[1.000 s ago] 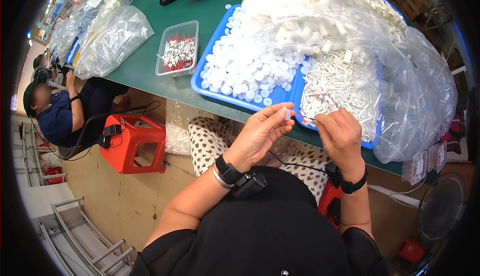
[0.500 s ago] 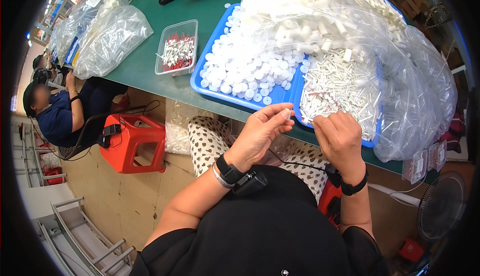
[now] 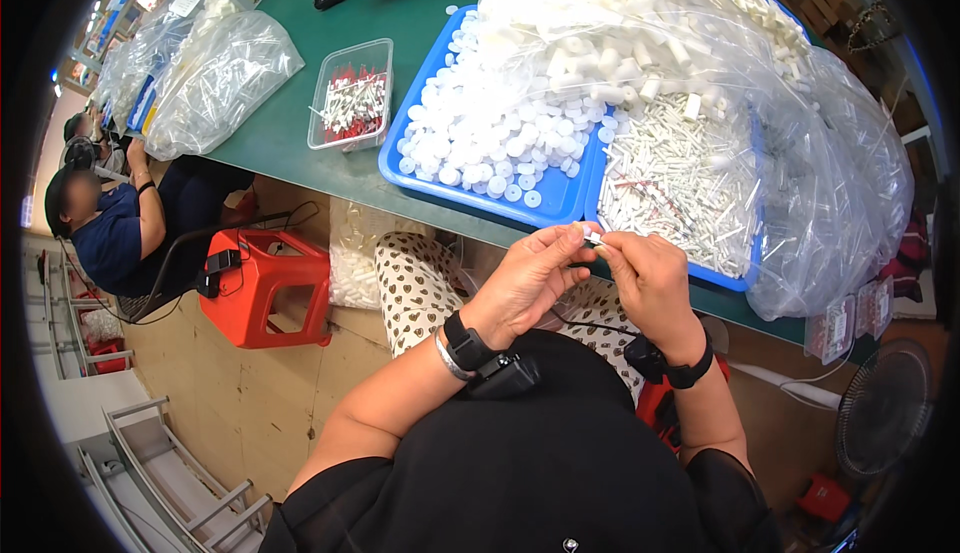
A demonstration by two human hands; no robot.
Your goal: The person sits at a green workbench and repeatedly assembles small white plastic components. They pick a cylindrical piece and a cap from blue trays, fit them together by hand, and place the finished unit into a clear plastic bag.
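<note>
My left hand [image 3: 530, 281] and my right hand [image 3: 650, 278] meet in front of the blue tray [image 3: 548, 215], fingertips almost touching. Both pinch a small white piece [image 3: 592, 238], most of it covered by the fingers; its exact kind is too small to make out. Just beyond them, the tray's left compartment holds a heap of translucent white plastic discs [image 3: 490, 143]. Thin white sticks [image 3: 680, 178], a few with red parts, fill the right compartment. A clear plastic tub [image 3: 350, 98] with red and white pieces stands left of the tray on the green table [image 3: 275, 158].
A big clear bag of white foam cylinders [image 3: 610, 38] slumps over the tray's far side. Another clear bag [image 3: 225, 83] lies at the table's left. A seated person [image 3: 110, 223] and a red stool [image 3: 265, 288] are to the left, a fan [image 3: 880, 413] to the lower right.
My right hand has moved left from the tray's stick compartment to my left hand. Their fingertips now come together on the small white piece.
</note>
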